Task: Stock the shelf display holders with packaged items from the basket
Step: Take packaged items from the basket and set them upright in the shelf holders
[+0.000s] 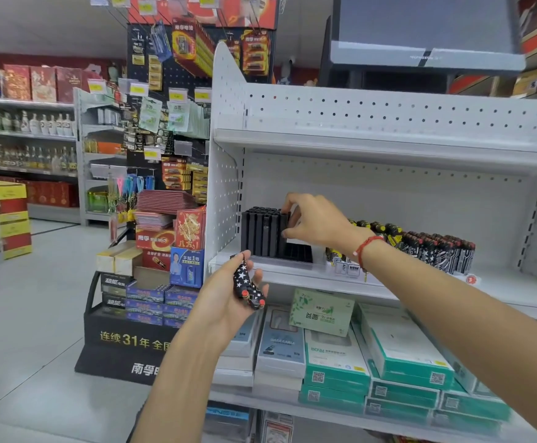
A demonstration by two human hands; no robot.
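Left hand (228,295) grips star-patterned lighters (247,287); right hand (311,222) pinches black holder (262,233).

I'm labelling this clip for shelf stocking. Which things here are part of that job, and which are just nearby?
Part of the job:
black slotted plastic display holder, in the right hand grip
black star-printed lighters with red caps, held in the left hand
filled holders of patterned lighters

Just nearby:
green-and-white boxes below
battery display rack
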